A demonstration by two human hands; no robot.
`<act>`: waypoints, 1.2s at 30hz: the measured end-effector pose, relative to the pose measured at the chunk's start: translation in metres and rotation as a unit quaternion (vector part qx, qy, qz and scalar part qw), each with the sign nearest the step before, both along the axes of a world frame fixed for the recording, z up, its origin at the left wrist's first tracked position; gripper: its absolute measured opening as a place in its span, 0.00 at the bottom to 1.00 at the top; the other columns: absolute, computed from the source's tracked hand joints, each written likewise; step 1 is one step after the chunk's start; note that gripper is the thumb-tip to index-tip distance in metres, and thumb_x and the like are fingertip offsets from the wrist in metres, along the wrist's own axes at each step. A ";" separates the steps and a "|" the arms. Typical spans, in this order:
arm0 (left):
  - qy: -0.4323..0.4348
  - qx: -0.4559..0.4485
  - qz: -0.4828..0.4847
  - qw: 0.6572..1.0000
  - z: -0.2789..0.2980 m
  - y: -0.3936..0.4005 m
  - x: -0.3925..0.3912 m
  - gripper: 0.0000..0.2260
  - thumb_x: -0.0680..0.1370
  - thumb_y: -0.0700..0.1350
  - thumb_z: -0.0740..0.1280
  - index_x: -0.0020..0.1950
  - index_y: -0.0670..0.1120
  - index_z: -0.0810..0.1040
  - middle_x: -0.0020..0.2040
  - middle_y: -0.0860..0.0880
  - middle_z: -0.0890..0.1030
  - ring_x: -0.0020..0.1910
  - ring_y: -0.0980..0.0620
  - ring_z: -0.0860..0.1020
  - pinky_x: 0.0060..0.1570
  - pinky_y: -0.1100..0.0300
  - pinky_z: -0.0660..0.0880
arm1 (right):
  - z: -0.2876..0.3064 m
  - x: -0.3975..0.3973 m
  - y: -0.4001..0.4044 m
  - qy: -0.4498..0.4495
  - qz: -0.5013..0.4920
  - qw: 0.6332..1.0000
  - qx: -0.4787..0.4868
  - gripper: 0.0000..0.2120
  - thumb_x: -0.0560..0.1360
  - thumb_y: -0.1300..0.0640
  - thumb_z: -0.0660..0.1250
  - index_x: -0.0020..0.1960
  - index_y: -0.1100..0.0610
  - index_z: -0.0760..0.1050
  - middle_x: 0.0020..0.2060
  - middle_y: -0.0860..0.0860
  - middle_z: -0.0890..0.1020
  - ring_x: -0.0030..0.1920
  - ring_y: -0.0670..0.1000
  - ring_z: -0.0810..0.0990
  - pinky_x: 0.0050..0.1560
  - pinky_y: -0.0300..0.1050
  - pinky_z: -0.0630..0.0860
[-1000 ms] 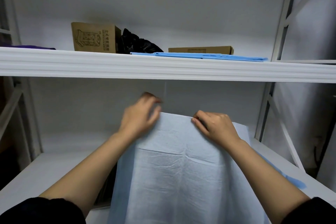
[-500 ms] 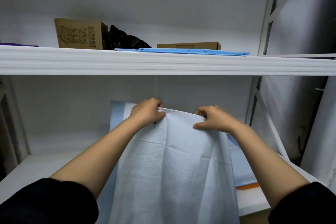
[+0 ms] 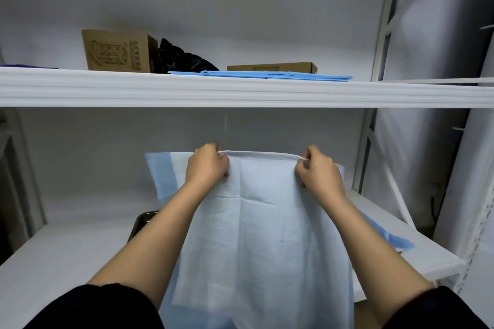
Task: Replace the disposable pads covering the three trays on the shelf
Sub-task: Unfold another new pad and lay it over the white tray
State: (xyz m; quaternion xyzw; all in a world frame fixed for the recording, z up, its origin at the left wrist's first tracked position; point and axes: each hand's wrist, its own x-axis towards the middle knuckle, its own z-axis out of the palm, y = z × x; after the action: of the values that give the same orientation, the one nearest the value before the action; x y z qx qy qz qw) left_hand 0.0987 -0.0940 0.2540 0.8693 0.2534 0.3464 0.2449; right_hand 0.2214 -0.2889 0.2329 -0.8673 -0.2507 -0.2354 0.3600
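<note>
Pale pad point(image 3: 256, 235) hangs over the lower shelf point(image 3: 66, 254), its top edge pinched by left grip point(image 3: 207, 165) and right grip point(image 3: 318, 171); a dark tray corner point(image 3: 143, 219), apparently, shows beside it; folded blue pads point(image 3: 275, 76) lie on the upper shelf point(image 3: 240, 93).

A pale blue disposable pad point(image 3: 256, 232) hangs spread out in front of the lower shelf point(image 3: 61, 254), held up by its folded top edge. The left hand point(image 3: 207, 165) pinches that edge near one end and the right hand point(image 3: 318, 169) pinches it near the other, so the edge runs taut and level between them. The sheet is thin, creased with fold lines, and has a darker blue border showing behind at upper left. A dark tray point(image 3: 143, 222) peeks out on the lower shelf just left of the pad, mostly hidden by it and the left forearm.
</note>
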 end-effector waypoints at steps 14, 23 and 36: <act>-0.344 0.098 0.048 0.932 0.001 -0.051 -0.047 0.04 0.77 0.41 0.65 0.50 0.47 0.77 0.48 0.50 0.77 0.42 0.52 0.77 0.40 0.61 0.68 | 0.000 -0.053 -0.016 -0.123 0.090 0.927 0.344 0.06 0.78 0.57 0.64 0.45 0.48 0.69 0.48 0.48 0.79 0.33 0.47 0.78 0.37 0.45 0.77; -0.454 0.146 -0.038 0.878 0.015 -0.060 -0.067 0.08 0.78 0.41 0.59 0.52 0.43 0.78 0.51 0.54 0.73 0.34 0.53 0.80 0.32 0.58 0.77 | 0.019 -0.076 -0.017 -0.169 0.153 0.863 0.450 0.13 0.77 0.63 0.65 0.44 0.47 0.66 0.55 0.47 0.81 0.28 0.50 0.79 0.30 0.47 0.77; -0.391 0.298 -0.002 0.871 -0.005 -0.023 -0.052 0.14 0.73 0.33 0.61 0.57 0.44 0.74 0.52 0.46 0.79 0.51 0.52 0.76 0.42 0.60 0.71 | 0.012 -0.048 0.006 -0.266 0.172 0.870 0.379 0.05 0.75 0.64 0.64 0.49 0.56 0.73 0.48 0.49 0.79 0.46 0.54 0.80 0.46 0.45 0.77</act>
State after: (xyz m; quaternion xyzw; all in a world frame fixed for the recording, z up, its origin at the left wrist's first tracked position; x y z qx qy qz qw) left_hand 0.0463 -0.1166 0.2486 0.6954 0.0200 0.7163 0.0545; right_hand 0.1736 -0.2830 0.2449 -0.5122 -0.3735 -0.4684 0.6154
